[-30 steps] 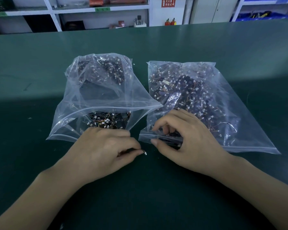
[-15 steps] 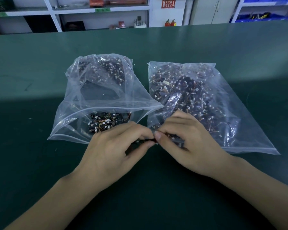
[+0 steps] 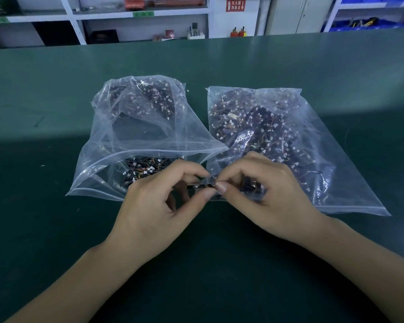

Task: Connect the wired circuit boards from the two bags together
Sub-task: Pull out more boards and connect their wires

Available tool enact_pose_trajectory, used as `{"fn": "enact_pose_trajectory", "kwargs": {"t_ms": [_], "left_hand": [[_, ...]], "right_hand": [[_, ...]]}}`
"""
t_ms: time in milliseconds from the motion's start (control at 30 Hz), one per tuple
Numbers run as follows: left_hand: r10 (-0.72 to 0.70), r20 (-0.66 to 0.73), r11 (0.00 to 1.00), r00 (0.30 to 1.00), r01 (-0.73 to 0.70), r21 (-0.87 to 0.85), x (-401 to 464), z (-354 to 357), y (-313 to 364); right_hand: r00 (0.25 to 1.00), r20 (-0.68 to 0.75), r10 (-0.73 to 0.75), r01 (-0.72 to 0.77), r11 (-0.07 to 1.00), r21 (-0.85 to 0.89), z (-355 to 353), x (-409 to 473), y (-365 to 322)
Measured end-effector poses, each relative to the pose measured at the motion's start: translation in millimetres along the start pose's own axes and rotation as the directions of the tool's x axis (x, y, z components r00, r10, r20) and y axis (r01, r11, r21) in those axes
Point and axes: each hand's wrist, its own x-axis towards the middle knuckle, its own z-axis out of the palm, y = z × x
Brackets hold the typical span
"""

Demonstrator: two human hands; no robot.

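Two clear plastic bags lie side by side on the green table (image 3: 56,229). The left bag (image 3: 135,127) and the right bag (image 3: 278,127) each hold several small dark circuit boards with thin wires and white connectors. In front of the bags' near edges, my left hand (image 3: 159,206) pinches a small dark wired board (image 3: 201,185) between thumb and forefinger. My right hand (image 3: 266,197) pinches the other end of the joined pieces, fingertips meeting my left ones. Another dark board (image 3: 250,186) shows under my right fingers. The connectors themselves are hidden by my fingers.
White shelving (image 3: 138,15) with boxes and small items runs behind the table's far edge. Blue bins (image 3: 359,23) sit on a rack at the back right. A red sign (image 3: 235,5) hangs on the wall.
My left hand moved up and right from the table, carrying its wired piece, and met my right hand. Both hands now pinch the pieces together, raised slightly in front of the bags.
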Motion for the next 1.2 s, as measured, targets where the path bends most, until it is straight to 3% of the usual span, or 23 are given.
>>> {"fn": "enact_pose_trajectory", "kwargs": {"t_ms": [1200], "left_hand": [[0.014, 0.107, 1.0, 0.994, -0.016, 0.015, 0.1, -1.8, -3.0]], "right_hand": [[1.0, 0.031, -0.005, 0.005, 1.0, -0.027, 1.9, -1.3, -0.5]]}}
